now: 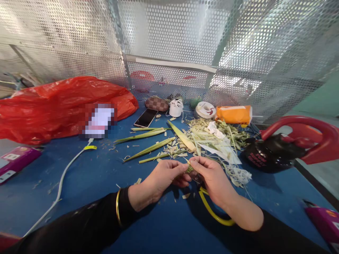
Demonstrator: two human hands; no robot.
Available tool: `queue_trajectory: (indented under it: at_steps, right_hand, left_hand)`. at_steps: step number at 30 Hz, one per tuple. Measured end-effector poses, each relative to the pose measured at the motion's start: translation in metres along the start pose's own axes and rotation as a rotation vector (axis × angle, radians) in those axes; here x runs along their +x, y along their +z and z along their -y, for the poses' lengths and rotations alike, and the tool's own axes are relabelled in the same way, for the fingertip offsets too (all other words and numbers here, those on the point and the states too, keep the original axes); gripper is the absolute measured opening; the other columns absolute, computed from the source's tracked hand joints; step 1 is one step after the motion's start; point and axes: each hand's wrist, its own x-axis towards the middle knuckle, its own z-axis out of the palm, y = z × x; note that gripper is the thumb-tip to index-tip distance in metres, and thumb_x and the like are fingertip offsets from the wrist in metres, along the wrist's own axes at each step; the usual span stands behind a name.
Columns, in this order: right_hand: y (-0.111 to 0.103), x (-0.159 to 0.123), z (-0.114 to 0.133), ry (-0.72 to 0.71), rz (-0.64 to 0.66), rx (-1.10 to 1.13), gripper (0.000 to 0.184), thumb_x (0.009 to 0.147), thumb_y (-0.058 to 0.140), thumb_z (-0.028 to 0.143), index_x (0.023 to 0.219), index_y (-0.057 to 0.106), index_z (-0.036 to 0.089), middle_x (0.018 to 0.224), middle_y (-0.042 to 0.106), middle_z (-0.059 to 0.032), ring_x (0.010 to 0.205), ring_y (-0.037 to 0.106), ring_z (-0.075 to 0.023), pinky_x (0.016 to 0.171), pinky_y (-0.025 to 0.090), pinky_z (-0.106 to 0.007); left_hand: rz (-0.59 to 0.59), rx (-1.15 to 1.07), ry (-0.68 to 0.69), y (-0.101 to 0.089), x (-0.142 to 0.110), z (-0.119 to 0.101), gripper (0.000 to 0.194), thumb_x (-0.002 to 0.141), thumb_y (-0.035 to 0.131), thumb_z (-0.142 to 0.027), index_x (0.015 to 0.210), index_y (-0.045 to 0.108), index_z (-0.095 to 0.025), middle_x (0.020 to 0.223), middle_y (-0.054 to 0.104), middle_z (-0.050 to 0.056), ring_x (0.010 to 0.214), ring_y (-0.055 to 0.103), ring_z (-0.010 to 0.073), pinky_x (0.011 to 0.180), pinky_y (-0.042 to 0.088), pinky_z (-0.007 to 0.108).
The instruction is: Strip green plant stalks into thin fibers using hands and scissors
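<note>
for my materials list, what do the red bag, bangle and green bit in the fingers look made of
Bag: likely plastic, glossy, by its shiny creases. Bangle: polished metal, perhaps gilt, by its yellow gleam. Bit: probably matte plant fibre, by its dull green; too small for certainty.

Reckoned from mid-view, the perforated panel at twelve o'clock looks shiny metal; the bag at nine is thin, crinkled, glossy plastic; at three, the black object is glossy, its handle seemingly smooth plastic; the leaf strips at eight look fibrous; the sleeve at seven is matt cloth, its bangle polished metal; the tabletop at six is smooth, matt.
</note>
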Motion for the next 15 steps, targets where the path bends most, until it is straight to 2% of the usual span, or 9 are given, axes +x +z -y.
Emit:
queue_trajectory:
  at_steps: [3, 7, 11, 15]
  right_hand:
    - [-0.001, -0.001, 0.001, 0.000, 0.037, 0.040, 0.022, 0.068, 0.078, 0.036, 0.072, 0.067, 0.018, 0.061, 0.059, 0.0029, 0.057, 0.051, -0.0117, 0.059, 0.042, -0.027]
    - [-0.001, -0.002, 0.001, -0.020, 0.073, 0.039, 0.016, 0.071, 0.076, 0.033, 0.073, 0.069, 0.019, 0.060, 0.061, 0.0025, 0.057, 0.054, -0.0124, 0.060, 0.044, -0.028]
    - [0.003, -0.005, 0.002, -0.004, 0.026, 0.068, 0.017, 0.068, 0.079, 0.034, 0.073, 0.071, 0.020, 0.059, 0.063, 0.0018, 0.055, 0.056, -0.0130, 0.056, 0.046, -0.028]
    - [0.007, -0.007, 0.003, 0.017, 0.009, 0.154, 0.020, 0.063, 0.082, 0.034, 0.069, 0.070, 0.020, 0.057, 0.064, 0.0018, 0.050, 0.056, -0.0116, 0.050, 0.045, -0.024]
  left_hand:
    - [0.074, -0.034, -0.060, -0.001, -0.002, -0.001, 0.044, 0.071, 0.071, -0.053, 0.076, 0.068, -0.010, 0.065, 0.067, 0.004, 0.053, 0.060, 0.0097, 0.058, 0.048, 0.023]
    - [0.135, -0.112, -0.106, -0.003, -0.002, 0.000, 0.039, 0.068, 0.075, -0.049, 0.073, 0.065, -0.012, 0.061, 0.062, 0.000, 0.050, 0.056, 0.0084, 0.057, 0.046, 0.023]
    - [0.147, -0.173, -0.071, -0.002, -0.001, 0.005, 0.035, 0.069, 0.076, -0.043, 0.069, 0.060, -0.012, 0.057, 0.058, -0.002, 0.048, 0.052, 0.0079, 0.056, 0.044, 0.023]
    - [0.139, -0.226, 0.002, 0.004, -0.005, 0.011, 0.037, 0.072, 0.072, -0.048, 0.071, 0.059, -0.014, 0.055, 0.054, -0.002, 0.052, 0.053, 0.0100, 0.058, 0.045, 0.025]
